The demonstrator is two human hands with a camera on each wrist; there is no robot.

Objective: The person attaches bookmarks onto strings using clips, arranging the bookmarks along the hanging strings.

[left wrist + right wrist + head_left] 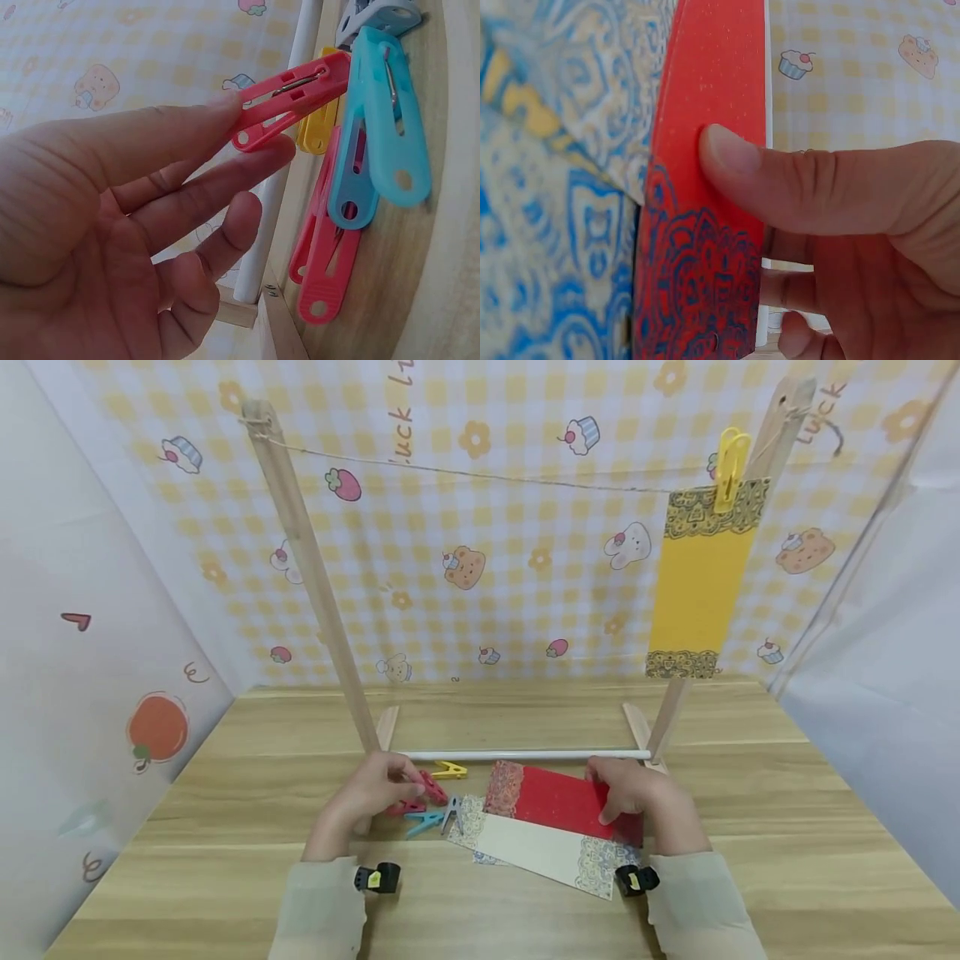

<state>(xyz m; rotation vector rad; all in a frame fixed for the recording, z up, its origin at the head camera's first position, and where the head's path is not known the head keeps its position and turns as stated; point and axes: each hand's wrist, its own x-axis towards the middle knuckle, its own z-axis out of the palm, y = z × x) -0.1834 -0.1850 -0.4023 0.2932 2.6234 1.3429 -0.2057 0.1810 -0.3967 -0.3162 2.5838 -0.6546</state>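
Between thumb and fingers, my left hand (378, 791) pinches a red clothespin (292, 101) by its handle end. Just beside it on the table lie another red clothespin (330, 262), a light blue one (397, 127), a grey one (453, 814) and a yellow one (450, 770). My right hand (626, 787) grips the right end of a red card (562, 797) with patterned ends, thumb on its face and fingers behind. A cream card (532, 852) with patterned ends lies in front of the red one, over a blue-patterned card mostly hidden beneath it.
A wooden frame with a left post (315, 577) and a right post (780, 427) carries a string (465, 473). From the string's right end hangs a yellow card (701, 593), held by a yellow clothespin (729, 468). A white rod (517, 755) joins the posts low down.
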